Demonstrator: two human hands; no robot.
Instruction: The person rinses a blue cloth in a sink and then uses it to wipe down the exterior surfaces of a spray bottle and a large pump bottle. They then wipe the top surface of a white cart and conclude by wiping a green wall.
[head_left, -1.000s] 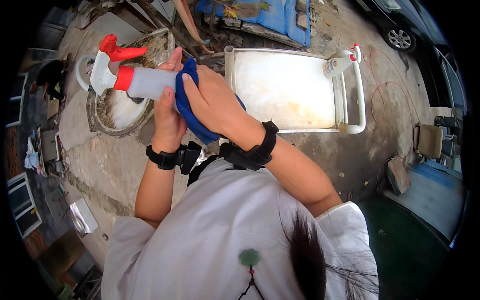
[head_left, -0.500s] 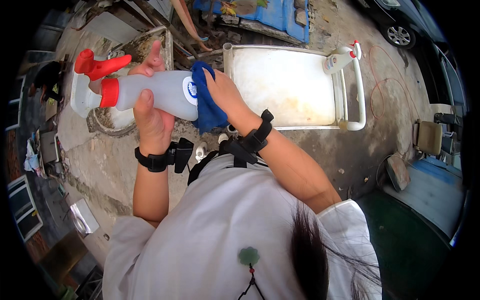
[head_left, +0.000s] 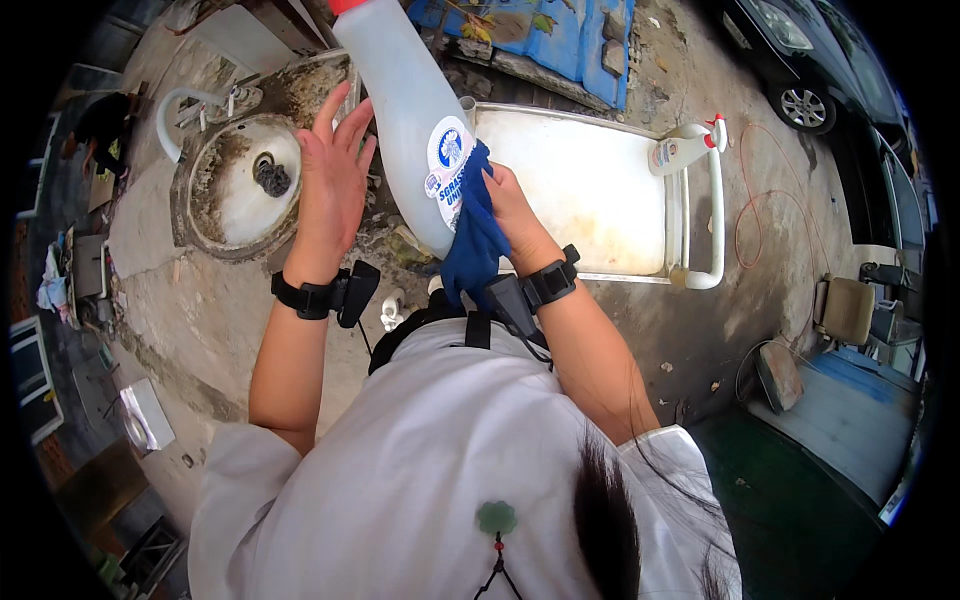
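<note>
A translucent, red-topped plastic bottle [head_left: 395, 105], left of the white rectangular cart top [head_left: 575, 190], is best gripped firmly through the dark-blue fabric cloth [head_left: 475, 245] that the right hand [head_left: 514, 218] pinches against its lower end, while the left hand [head_left: 333, 185] spreads wide.

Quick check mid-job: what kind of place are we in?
Probably an outdoor yard: a dark car stands at upper right, a grimy round sink is at left, and the ground looks like stained concrete.

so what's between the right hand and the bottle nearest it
In the head view, the blue cloth lies between the right hand and the bottle.
</note>
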